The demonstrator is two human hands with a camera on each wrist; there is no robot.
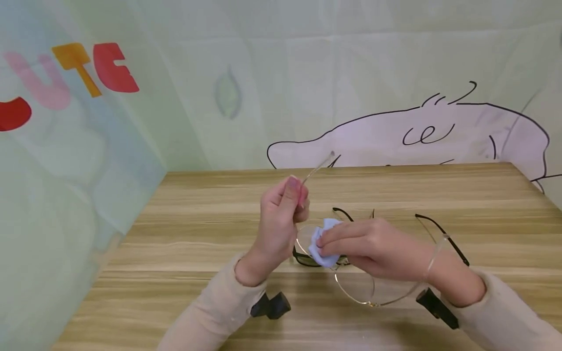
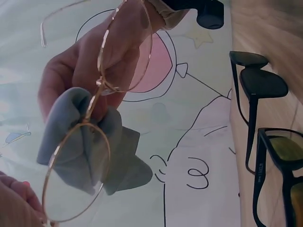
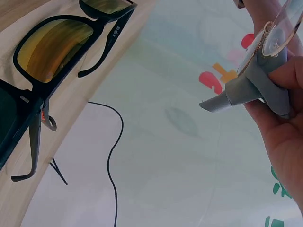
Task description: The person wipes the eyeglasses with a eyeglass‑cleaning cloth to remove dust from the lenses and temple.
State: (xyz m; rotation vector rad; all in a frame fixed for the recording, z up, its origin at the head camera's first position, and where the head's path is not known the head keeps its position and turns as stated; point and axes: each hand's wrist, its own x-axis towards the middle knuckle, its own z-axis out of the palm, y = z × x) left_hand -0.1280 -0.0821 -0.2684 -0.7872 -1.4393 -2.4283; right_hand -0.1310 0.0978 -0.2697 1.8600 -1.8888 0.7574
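Note:
Thin gold wire-rimmed glasses (image 1: 372,304) are held up above the table, lenses toward me. My left hand (image 1: 278,217) grips one temple, its clear tip poking up past the thumb. The other temple stretches across in front of my right wrist. Between the fingers of my right hand (image 1: 382,248), a light blue cloth (image 1: 322,251) is pinched around the lens nearer my left hand. In the left wrist view, the folded cloth (image 2: 71,113) shows through and around that lens, close to the bridge. Part of the cloth lies hidden beneath my right fingers.
Behind the hands, black-framed sunglasses (image 1: 303,261) rest on the wooden table (image 1: 197,214). The right wrist view shows yellow-orange lensed sunglasses (image 3: 54,47) beside a dark-lensed pair (image 3: 14,125). A printed cloth backdrop (image 1: 307,87) rises behind the table and along its left side.

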